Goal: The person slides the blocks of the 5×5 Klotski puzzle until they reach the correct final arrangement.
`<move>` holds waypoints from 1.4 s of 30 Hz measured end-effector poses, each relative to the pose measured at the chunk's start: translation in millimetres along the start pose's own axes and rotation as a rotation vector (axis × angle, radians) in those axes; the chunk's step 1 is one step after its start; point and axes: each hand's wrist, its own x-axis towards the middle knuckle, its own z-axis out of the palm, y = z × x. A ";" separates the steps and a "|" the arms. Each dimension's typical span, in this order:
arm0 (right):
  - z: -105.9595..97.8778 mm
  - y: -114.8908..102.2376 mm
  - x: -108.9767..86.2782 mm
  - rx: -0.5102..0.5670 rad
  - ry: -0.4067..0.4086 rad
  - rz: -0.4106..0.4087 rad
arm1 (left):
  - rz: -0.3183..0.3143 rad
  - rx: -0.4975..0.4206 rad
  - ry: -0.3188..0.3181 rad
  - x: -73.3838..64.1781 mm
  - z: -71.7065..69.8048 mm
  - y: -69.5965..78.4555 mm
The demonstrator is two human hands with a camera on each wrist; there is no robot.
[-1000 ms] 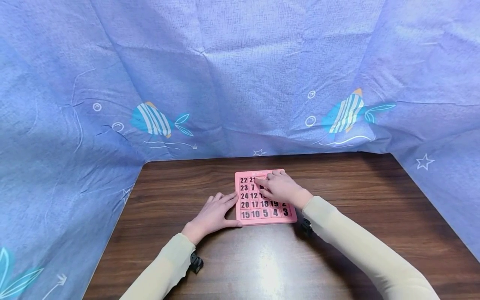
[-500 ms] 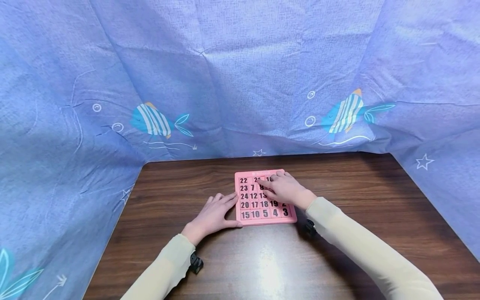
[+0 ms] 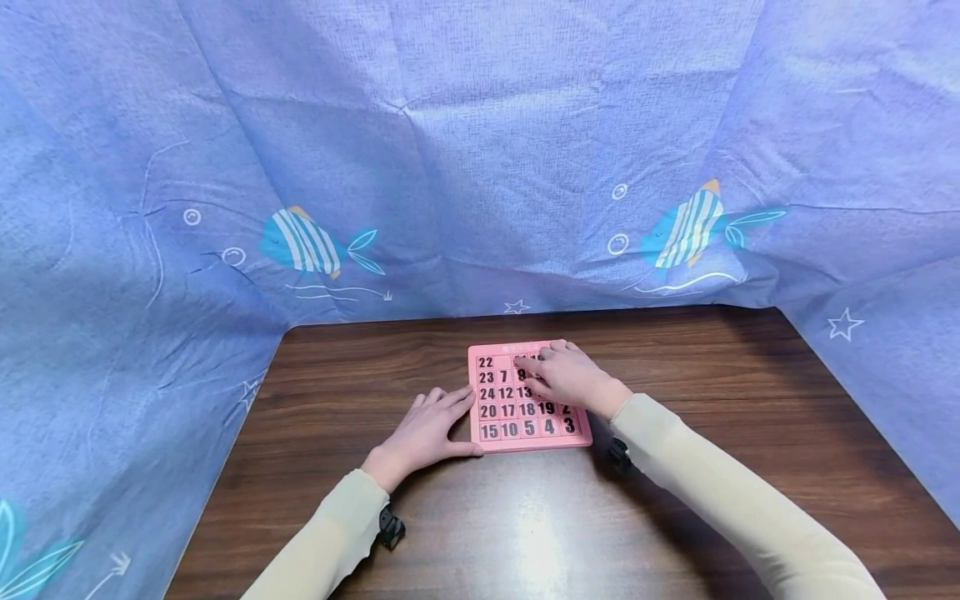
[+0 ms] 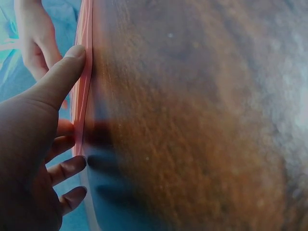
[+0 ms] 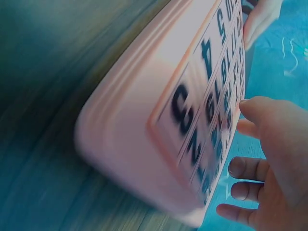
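Observation:
A pink sliding number puzzle (image 3: 536, 445) lies flat on the table, with black numbers on its square tiles. At its left side is my left hand (image 3: 427, 429): the fingertips touch the left edge and the thumb (image 4: 74, 57) rests at the near-left corner. My right hand (image 3: 570, 379) reaches over the upper right of the puzzle and hides several tiles there. Its forefinger touches the 21 tile (image 3: 521, 357) in the top row. An empty slot shows between the 22 tile (image 3: 486, 362) and the 21. In the right wrist view, the right hand's other fingers (image 5: 248, 168) hang loosely bent.
The brown wooden table (image 3: 360, 358) extends around the puzzle on all sides. Behind it hangs a blue cloth (image 3: 487, 167) printed with striped fish. Each wrist carries a small black device, one on the left wrist (image 3: 391, 527) and one on the right wrist (image 3: 618, 452).
The 21 tile has slid right along the top row under my right forefinger, and the empty slot now lies to its left. My left hand has stayed in place.

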 end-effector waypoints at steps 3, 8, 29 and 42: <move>1.8 -8.7 9.2 -0.012 -0.011 -0.015 | 0.000 0.000 -0.001 -0.5 -0.2 0.3; 4.2 -21.8 22.3 -0.020 -0.036 -0.024 | 0.003 0.004 0.000 -0.5 -0.1 1.0; -2.6 -12.5 8.8 -0.047 -0.029 -0.011 | 0.014 0.000 0.008 -0.2 -2.9 2.4; 1.0 -17.6 7.3 -0.023 -0.014 -0.067 | -0.001 -0.006 -0.009 -0.8 -2.9 2.5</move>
